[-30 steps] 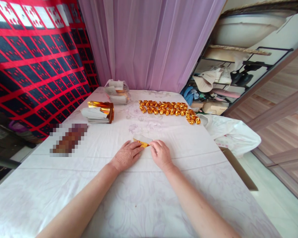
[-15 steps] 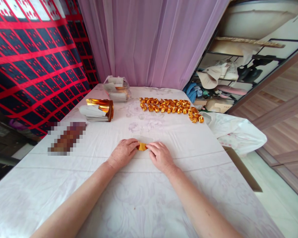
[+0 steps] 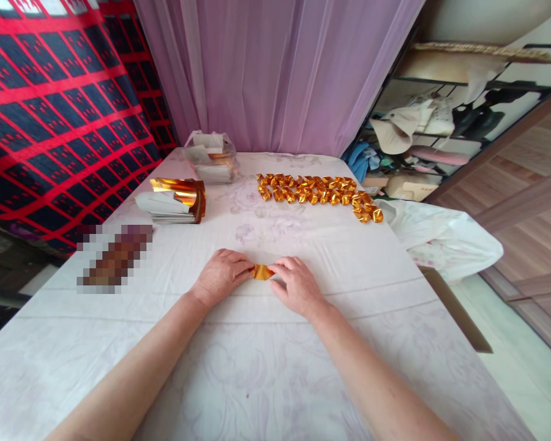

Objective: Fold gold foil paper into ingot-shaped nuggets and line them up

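Between my hands, low over the middle of the table, is a small piece of gold foil paper (image 3: 262,272) with a pale part showing behind it. My left hand (image 3: 222,274) pinches its left end, fingers pressed together. At the other end, my right hand (image 3: 296,285) grips the paper between thumb and fingers. Folded gold foil pieces (image 3: 321,191) lie in rows farther back on the right. A stack of foil paper sheets (image 3: 177,202), gold on one side and whitish on the other, stands at the left.
A clear plastic bag (image 3: 211,158) with more sheets sits at the back left. A pixelated patch (image 3: 117,257) hides something at the left. The floral cloth-covered table (image 3: 239,367) ends before a purple curtain (image 3: 266,73). A white bag (image 3: 450,239) and a shelf stand at the right.
The view has shifted slightly. Both hands still hold the gold foil paper at its two ends, and its ends look a little more pinched.
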A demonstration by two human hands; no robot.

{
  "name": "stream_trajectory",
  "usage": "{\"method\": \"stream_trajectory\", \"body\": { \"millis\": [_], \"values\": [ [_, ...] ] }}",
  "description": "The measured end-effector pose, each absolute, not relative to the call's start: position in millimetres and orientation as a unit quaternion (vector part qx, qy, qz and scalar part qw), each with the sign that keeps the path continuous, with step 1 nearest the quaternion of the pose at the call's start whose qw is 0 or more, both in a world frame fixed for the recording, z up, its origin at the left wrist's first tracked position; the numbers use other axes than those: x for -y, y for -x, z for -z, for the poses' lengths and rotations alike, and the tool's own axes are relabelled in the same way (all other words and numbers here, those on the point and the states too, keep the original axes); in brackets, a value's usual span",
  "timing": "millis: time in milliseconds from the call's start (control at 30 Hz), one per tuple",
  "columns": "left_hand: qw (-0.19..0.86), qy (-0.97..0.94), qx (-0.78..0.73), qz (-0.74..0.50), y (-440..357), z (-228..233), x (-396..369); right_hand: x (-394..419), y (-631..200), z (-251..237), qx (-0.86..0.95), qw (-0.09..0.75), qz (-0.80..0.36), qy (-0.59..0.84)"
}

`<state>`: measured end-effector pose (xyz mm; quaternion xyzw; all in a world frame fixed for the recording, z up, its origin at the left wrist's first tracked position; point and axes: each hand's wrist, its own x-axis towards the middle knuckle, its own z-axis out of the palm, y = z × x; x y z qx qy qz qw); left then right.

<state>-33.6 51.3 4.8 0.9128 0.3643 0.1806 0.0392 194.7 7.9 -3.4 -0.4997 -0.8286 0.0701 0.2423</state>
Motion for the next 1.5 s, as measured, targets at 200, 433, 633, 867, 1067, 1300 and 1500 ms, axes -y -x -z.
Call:
{"method": "stream_trajectory", "body": {
  "millis": [200,433,633,867,1067,1300,1500],
  "values": [
    [0.018,-0.908,-0.369,-0.196,33.7,-2.4,-47.2,-7.9,-194.1,1.4,0.826,0.245,-0.076,0.503],
    [0.038,-0.896,-0.389,-0.209,31.8,-1.8,-48.5,-9.0,-190.9,5.1,0.823,0.235,-0.054,0.515],
    [0.066,-0.906,-0.380,-0.177,33.2,-4.1,-49.4,-9.3,-190.9,6.0,0.817,0.252,-0.055,0.516],
    [0.082,-0.903,-0.378,-0.187,30.4,-7.7,-45.9,-7.7,-193.5,7.6,0.814,0.268,-0.057,0.512],
    [0.103,-0.897,-0.383,-0.197,29.4,-7.9,-44.8,-8.7,-193.7,6.9,0.811,0.266,-0.048,0.519],
    [0.109,-0.884,-0.405,-0.206,27.5,-6.4,-45.6,-9.9,-190.7,7.0,0.789,0.249,-0.025,0.561],
    [0.096,-0.872,-0.438,-0.197,24.9,-7.8,-43.0,-10.0,-189.3,7.8,0.780,0.243,-0.017,0.576]
  ]
}}
